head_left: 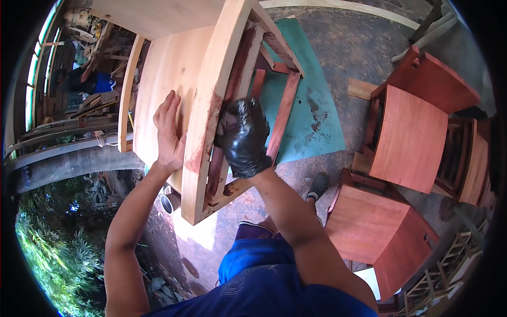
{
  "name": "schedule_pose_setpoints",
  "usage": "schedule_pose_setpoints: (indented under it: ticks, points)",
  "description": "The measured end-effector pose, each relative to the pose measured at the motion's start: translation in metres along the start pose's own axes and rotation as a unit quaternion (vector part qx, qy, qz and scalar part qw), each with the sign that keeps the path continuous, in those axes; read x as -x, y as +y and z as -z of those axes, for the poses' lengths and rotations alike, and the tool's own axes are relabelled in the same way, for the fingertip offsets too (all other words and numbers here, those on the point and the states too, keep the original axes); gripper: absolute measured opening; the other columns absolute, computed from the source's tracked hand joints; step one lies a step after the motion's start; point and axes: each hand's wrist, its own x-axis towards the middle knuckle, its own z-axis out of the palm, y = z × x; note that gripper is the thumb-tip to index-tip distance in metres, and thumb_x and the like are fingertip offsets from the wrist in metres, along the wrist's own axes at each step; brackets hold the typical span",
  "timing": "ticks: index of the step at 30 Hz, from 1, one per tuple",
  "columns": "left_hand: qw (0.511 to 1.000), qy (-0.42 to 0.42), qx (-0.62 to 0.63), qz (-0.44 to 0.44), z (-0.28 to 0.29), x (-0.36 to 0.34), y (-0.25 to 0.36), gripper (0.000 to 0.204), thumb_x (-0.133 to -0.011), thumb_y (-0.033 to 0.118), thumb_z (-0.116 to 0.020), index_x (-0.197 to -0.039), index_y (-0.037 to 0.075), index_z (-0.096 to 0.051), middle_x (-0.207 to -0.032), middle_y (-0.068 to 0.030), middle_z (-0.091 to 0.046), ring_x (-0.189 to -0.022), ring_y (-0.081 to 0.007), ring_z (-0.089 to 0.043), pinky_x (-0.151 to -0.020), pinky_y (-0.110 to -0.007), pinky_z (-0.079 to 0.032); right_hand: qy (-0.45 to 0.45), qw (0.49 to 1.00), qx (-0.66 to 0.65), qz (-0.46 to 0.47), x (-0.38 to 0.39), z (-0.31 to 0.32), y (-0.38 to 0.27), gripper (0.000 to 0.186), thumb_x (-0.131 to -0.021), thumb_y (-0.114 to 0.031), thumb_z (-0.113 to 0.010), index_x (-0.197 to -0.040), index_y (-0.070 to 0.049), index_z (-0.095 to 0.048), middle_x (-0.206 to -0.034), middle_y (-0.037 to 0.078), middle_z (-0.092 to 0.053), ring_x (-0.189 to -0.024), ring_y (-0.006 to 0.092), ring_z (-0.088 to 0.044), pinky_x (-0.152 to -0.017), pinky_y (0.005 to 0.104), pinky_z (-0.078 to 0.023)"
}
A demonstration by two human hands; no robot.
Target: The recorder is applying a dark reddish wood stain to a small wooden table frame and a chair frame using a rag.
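Over the teal sheet [317,105], the tilted wooden chair [174,68] is steadied by the open left hand [170,132]; the gloved right hand [244,137] is curled, anything gripped being hidden. Reddish stain [194,158] is best worked along the grain, pooling wiped promptly.

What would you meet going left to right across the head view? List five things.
Green foliage, bare left hand, black-gloved right hand, dark shoe, reddish chair with a broad seat.

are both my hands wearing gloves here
No, only the right hand wears a black glove; the left hand, spread against the pale wood panel, is bare.
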Motion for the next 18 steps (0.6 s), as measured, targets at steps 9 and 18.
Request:
schedule_pose_setpoints:
  ticks: [9,18]
  points:
    - [1.0,0.0,-0.018,-0.018,-0.001,0.001,-0.002,0.084,-0.098,0.06,-0.044,-0.154,-0.002,-0.035,-0.159,-0.0283,-0.032,-0.144,-0.0437,-0.03,-0.119,-0.051,-0.02,0.145,0.976,0.14,-0.077,-0.154,-0.054,0.072,0.023,-0.085,-0.025,-0.069,-0.086,-0.003,-0.062,-0.083,0.02,-0.066,-0.088,0.038,-0.069,-0.072,0.0477,-0.055]
    - [1.0,0.003,-0.014,0.007,-0.003,0.0,-0.007,0.081,-0.096,0.047,-0.057,-0.155,-0.003,-0.032,-0.158,-0.0273,-0.036,-0.143,-0.0426,-0.033,-0.12,-0.048,-0.023,0.093,0.981,-0.118,-0.126,-0.03,-0.044,0.034,0.019,-0.079,-0.019,-0.074,-0.087,-0.006,-0.062,-0.078,0.015,-0.064,-0.069,0.0404,-0.062,-0.062,0.0504,-0.052]
